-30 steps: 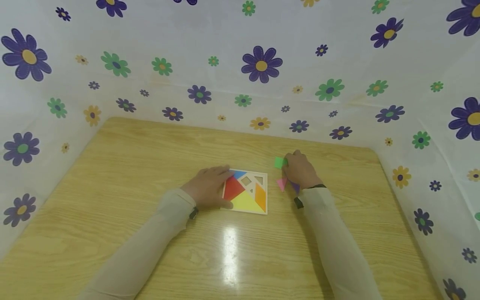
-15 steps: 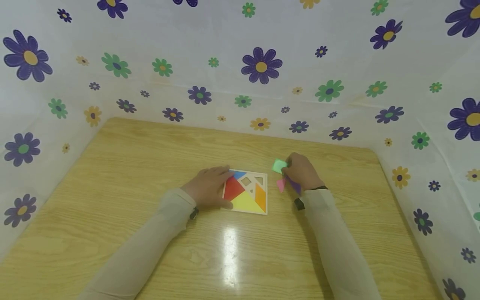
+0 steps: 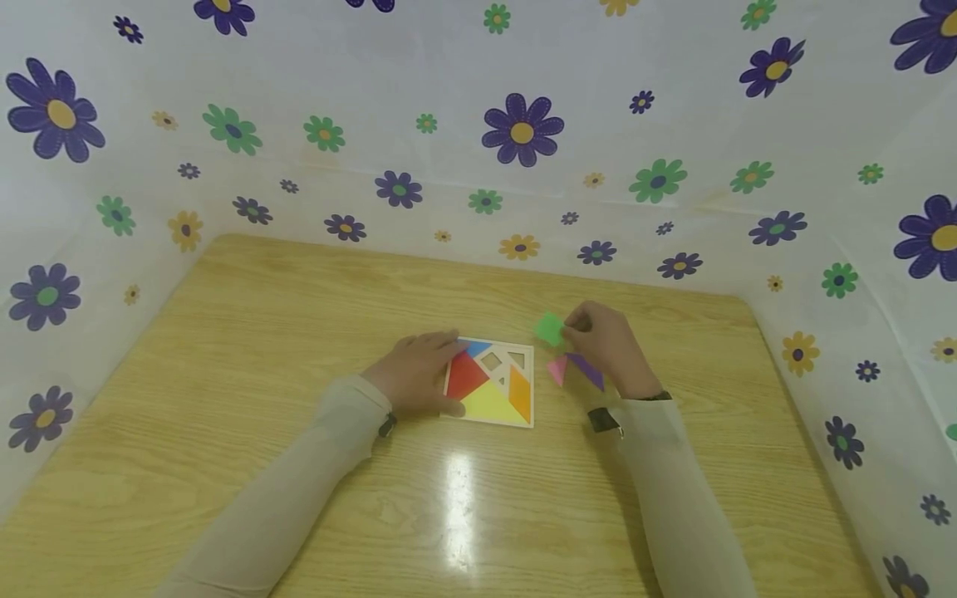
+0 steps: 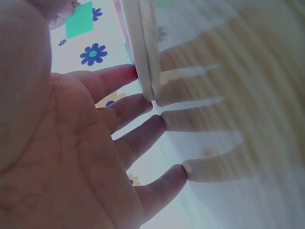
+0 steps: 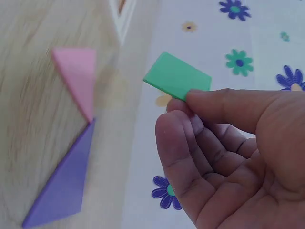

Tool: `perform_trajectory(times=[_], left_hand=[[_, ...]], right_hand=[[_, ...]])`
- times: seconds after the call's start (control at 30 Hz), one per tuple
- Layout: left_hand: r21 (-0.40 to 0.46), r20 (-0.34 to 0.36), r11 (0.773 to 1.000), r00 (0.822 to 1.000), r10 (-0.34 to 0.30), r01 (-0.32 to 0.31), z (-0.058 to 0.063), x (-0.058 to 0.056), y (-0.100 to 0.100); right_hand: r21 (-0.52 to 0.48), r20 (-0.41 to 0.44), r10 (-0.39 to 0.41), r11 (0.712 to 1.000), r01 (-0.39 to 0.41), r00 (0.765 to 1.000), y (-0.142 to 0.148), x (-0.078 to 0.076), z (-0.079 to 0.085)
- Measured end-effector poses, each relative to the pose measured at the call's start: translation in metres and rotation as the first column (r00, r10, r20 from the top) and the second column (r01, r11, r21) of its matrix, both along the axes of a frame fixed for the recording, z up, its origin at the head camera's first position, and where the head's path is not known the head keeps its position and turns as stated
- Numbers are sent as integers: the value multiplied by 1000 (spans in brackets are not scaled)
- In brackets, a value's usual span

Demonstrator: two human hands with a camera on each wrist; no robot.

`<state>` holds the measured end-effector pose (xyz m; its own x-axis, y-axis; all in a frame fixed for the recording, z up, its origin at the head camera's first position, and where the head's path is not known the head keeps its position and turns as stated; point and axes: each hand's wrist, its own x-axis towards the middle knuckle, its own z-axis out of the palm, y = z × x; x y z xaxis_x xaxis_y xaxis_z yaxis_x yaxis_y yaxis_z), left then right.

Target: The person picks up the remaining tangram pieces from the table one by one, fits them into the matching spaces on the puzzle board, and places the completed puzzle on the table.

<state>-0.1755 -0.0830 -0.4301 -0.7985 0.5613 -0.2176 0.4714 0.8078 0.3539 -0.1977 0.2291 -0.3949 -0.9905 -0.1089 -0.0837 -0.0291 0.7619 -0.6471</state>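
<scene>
My left hand rests along the left side of a tangram board, thumb near its lower edge and fingers at its upper left corner. Red, yellow, orange and blue pieces lie in the board; a few recesses show bare. In the left wrist view, the fingertips touch the tabletop beside the board's edge. My right hand pinches a green square piece between thumb and fingers, raised above the table. Below it lie a pink triangle and a purple piece, touching at their tips.
The wooden table extends around the board on all sides. A white cloth with printed flowers stands as a wall behind the table and at both sides. Dark bands circle the wrists.
The right hand has lifted the green square off the table and shifted it slightly left, uncovering more of the purple piece. The left hand and the board have stayed in place.
</scene>
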Motion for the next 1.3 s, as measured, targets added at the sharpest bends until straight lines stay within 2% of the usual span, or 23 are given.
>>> perform_trajectory(times=[0.23, 0.57, 0.7, 1.0, 1.3], left_hand=[[3, -7, 1000, 1000, -9, 9, -1, -1, 0], [-9, 8, 1000, 1000, -3, 3, -4, -4, 2], [-5, 6, 1000, 1000, -5, 5, -3, -4, 2], [-2, 10, 1000, 1000, 3, -3, -3, -4, 0], [-2, 22, 1000, 1000, 17, -17, -4, -2, 0]], right_hand=[[-51, 19, 2, 999, -1, 1000, -5, 11, 5], [-80, 24, 10, 997, -8, 1000, -17, 19, 4], [-82, 26, 15, 997, -13, 1000, -20, 19, 1], [-105, -29, 39, 994, -42, 999, -22, 16, -8], [-95, -30, 57, 994, -60, 998, -27, 18, -10]])
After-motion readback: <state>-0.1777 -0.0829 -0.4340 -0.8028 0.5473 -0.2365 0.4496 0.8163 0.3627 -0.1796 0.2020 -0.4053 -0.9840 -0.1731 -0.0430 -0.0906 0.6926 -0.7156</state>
